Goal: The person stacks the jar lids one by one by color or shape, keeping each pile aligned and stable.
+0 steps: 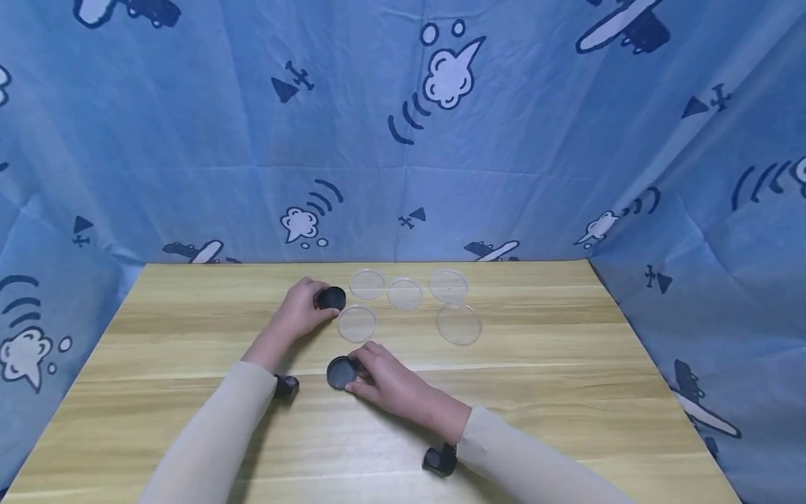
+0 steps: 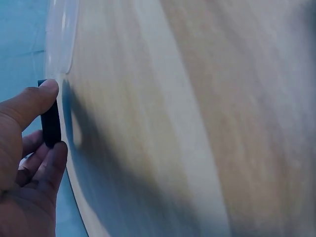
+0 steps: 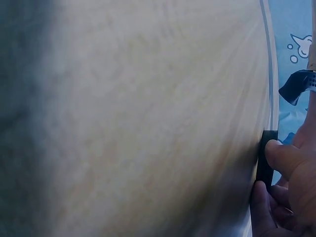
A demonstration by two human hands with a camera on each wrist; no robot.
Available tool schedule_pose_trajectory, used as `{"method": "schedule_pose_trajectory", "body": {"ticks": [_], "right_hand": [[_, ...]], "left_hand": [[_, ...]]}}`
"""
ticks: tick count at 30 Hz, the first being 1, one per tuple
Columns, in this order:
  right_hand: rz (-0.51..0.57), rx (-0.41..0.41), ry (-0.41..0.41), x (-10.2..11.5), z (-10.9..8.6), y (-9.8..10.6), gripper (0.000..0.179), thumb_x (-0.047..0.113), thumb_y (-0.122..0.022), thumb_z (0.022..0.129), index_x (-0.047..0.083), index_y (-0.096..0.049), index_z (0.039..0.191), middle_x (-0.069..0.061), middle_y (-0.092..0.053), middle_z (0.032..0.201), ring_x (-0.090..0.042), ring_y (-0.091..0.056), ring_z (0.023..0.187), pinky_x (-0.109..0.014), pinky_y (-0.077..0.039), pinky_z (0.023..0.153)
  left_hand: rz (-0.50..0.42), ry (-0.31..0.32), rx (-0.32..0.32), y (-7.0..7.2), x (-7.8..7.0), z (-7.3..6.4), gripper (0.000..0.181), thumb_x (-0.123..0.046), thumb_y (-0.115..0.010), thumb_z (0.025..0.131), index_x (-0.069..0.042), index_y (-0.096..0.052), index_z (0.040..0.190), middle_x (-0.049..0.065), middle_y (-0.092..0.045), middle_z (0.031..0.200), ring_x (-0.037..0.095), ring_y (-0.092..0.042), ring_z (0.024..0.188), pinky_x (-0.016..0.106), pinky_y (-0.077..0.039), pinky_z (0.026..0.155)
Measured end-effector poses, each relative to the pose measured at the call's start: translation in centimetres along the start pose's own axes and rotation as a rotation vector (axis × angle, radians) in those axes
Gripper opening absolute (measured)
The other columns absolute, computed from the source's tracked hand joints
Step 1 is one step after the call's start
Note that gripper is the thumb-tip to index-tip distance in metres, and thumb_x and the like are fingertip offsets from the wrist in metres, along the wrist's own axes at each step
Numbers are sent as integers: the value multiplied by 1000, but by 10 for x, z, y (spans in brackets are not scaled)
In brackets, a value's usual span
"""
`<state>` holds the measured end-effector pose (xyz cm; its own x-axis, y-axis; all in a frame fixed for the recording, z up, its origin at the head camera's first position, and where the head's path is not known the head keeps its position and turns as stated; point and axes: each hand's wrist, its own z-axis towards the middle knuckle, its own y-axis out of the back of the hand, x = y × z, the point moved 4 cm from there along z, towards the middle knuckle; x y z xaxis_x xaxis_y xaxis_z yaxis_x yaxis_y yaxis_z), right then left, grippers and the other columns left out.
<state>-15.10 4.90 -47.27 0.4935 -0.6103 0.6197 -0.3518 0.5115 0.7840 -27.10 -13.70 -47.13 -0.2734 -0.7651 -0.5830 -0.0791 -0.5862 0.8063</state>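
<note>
My left hand (image 1: 303, 306) pinches a black round cap (image 1: 331, 298) by its edges, thumb on one side and fingers on the other. In the left wrist view this cap (image 2: 51, 116) stands edge-on between thumb and fingertips, its shadow on the wood. Closer to me, my right hand (image 1: 392, 383) grips a second black round cap (image 1: 341, 372), which shows a raised rim and a flat dark face. From the right wrist that cap (image 3: 266, 158) also appears as a dark narrow side between thumb and fingers. A clear round dish (image 1: 357, 323) lies just beside the left hand's cap.
More clear round dishes lie toward the back: one at the back left (image 1: 367, 284), a middle one (image 1: 405, 293), a back right one (image 1: 448, 285) and a larger one (image 1: 459, 324). The wooden table (image 1: 554, 392) ends at a blue patterned curtain (image 1: 352, 140).
</note>
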Motion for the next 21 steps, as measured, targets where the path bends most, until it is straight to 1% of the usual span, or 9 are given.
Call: {"method": "schedule_pose_trajectory", "body": {"ticks": [4,6,10,13,17,21], "right_hand": [[2,-8,6,0,-1,0,42,18,-74,98,-3,-61,132,-12,-63,120,-20,-65,110,-25,-56,97],[-3,-15,7,0,-1,1,42,18,-74,98,-3,-61,131,-12,-63,120,-20,-64,110,-25,-56,97],[-1,-18,7,0,-1,1,41,18,-75,98,-3,-61,131,-12,-63,121,-21,-64,110,-27,-56,97],[8,-17,1,-1,-1,1,41,18,-75,97,-2,-61,131,-11,-63,122,-22,-64,112,-28,-56,99],[21,-15,-4,0,-1,1,41,17,-75,97,-2,-61,131,-11,-63,122,-22,-64,111,-28,-56,99],[3,-12,-7,1,-2,-1,42,19,-75,97,-1,-62,131,-10,-63,120,-19,-63,109,-26,-56,98]], "left_hand": [[-14,-8,-29,6,-3,-2,55,-19,-86,86,10,-66,128,24,-65,110,31,-59,93,47,-52,87],[-24,-9,-33,8,-6,-4,55,-19,-86,86,10,-66,127,24,-64,109,31,-59,92,47,-53,86],[-33,-5,-23,12,-10,-7,55,-18,-86,86,10,-66,128,23,-64,111,31,-60,95,47,-53,88],[-21,-12,-12,13,-13,-11,55,-19,-86,85,10,-66,128,23,-65,112,30,-59,96,47,-52,89],[-2,-28,6,16,-17,-19,56,-20,-86,85,9,-66,128,22,-65,112,29,-59,95,47,-52,89],[6,-31,22,18,-19,-29,56,-22,-87,84,8,-67,128,21,-66,113,29,-60,97,48,-53,90]]}}
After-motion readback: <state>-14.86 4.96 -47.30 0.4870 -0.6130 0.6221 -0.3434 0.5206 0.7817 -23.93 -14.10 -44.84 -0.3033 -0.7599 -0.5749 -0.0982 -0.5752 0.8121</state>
